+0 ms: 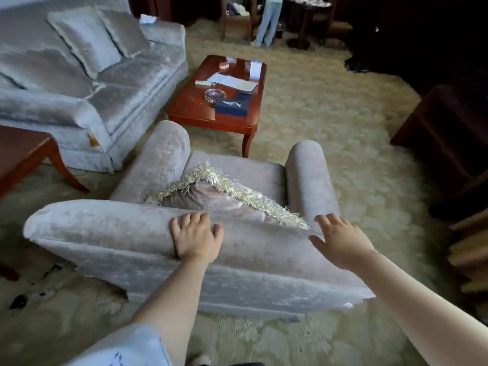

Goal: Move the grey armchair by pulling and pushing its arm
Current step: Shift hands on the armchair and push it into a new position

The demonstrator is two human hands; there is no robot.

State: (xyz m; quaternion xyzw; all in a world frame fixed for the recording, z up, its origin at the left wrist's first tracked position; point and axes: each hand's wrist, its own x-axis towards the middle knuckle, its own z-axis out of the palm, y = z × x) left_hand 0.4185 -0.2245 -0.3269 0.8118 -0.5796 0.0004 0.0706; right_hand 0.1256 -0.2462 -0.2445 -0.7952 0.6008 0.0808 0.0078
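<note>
The grey armchair stands on the carpet, back toward the camera, with 1 fringed cushion on its seat. The left hand lies flat and relaxed on the back's rolled top. The right hand is spread at the back's right end; I cannot tell if it touches. A red coffee table stands near its front, and a sofa is at its left.

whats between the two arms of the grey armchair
A fringed cushion sits on the armchair seat between them, propped against the backrest. The head view shows it.

Patterned cream carpet; grey sofa left; red-brown coffee table beside it; dark right side.
</note>
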